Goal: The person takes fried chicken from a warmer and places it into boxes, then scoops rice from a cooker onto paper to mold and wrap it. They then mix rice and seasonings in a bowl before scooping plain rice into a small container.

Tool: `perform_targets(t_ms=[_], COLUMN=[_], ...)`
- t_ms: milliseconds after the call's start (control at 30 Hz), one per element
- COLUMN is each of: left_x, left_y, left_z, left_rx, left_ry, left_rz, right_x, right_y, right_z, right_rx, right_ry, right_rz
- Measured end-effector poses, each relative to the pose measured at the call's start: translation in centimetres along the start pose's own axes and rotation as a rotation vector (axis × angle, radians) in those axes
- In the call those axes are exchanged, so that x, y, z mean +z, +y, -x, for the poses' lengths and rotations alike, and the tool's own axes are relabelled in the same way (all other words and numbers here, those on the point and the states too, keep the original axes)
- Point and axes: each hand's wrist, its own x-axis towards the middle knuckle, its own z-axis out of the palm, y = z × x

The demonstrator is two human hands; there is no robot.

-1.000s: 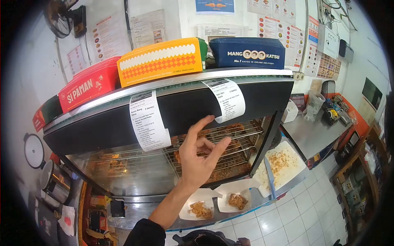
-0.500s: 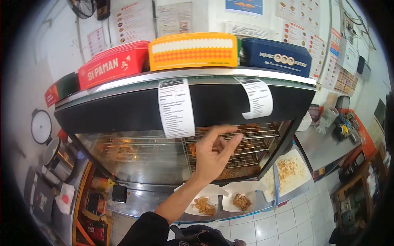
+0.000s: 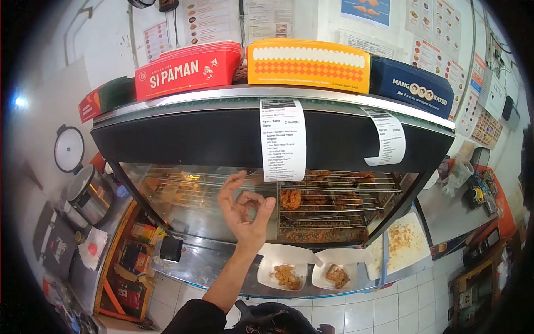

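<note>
My left hand (image 3: 245,214) is raised in front of the glass of a heated display cabinet (image 3: 200,145). Its fingers are curled but apart, with nothing between them. Right of it, pieces of fried chicken (image 3: 291,199) lie on wire racks (image 3: 339,210) inside the cabinet. Below, on the metal counter, stand two open paper boxes, the left box (image 3: 269,271) and the right box (image 3: 321,277), each with a piece of fried chicken in it. At the bottom edge a small skin-toned patch may be part of my right hand (image 3: 326,329); its fingers cannot be made out.
Two printed order slips, a long one (image 3: 283,145) and a curled one (image 3: 385,136), hang from the cabinet's top edge. Above stand red (image 3: 189,69), yellow (image 3: 308,65) and navy (image 3: 411,86) folded boxes. A crumb-covered white board (image 3: 414,239) lies right; a cooker (image 3: 89,192) stands left.
My left hand has moved left across the cabinet front, away from the racks and from below the slips. The whole view has shifted, with the cabinet now further right.
</note>
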Motion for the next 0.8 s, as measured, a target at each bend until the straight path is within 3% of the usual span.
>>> perform_targets(t_ms=[300, 500, 600, 667, 800], left_x=[-0.3, -4.8, -9.4, -13.9, -23.8], left_y=[1.3, 2.4, 3.8, 5.6, 9.8], left_z=[-0.4, 3.6, 7.0, 9.2, 12.9], left_rx=[-0.046, -0.178, -0.323, -0.578, -0.662], left_ry=[-0.084, -0.026, 0.089, 0.072, 0.042], left_rz=[-0.020, -0.155, -0.275, -0.336, -0.579], right_x=[1.2, 0.5, 1.6, 2.9, 7.6], right_y=[-1.8, -3.3, -5.1, -5.7, -6.0], right_z=[0.8, 0.4, 0.1, -0.2, -0.5], right_rx=[-0.015, 0.104, 0.151, 0.164, 0.146], right_ry=[-0.022, -0.151, -0.214, -0.249, -0.326], right_rz=[-0.057, 0.225, 0.406, 0.519, 0.804])
